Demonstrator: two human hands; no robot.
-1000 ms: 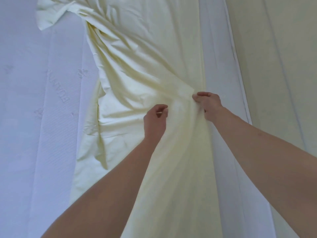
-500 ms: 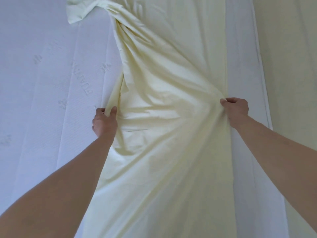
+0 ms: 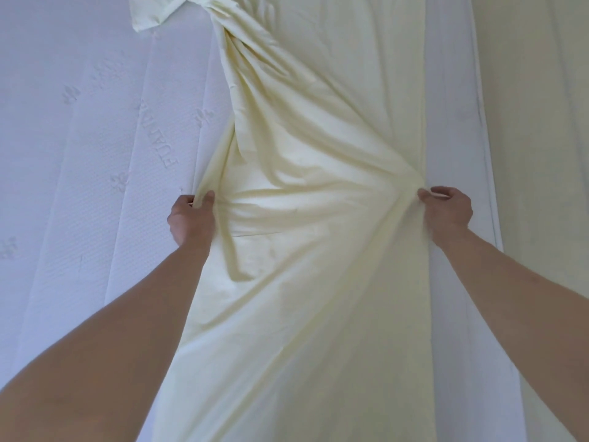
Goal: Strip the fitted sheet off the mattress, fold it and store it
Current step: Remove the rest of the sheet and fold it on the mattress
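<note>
A bare white quilted mattress [image 3: 95,154] fills the scene, with a pale wall or floor strip along the far right. The left hand [image 3: 191,218] pinches the left edge of the pale yellow sheet [image 3: 312,193] between thumb and curled fingers, resting on the mattress. The right hand [image 3: 447,210] grips the sheet's right edge the same way, well apart from the left, so the cloth is stretched between them with creases fanning from each grip. Beyond the hands the sheet narrows into a twisted bunch at the far left, ending in a loose corner flap. Nearer, it runs flat between both bare forearms to the bottom edge.
</note>
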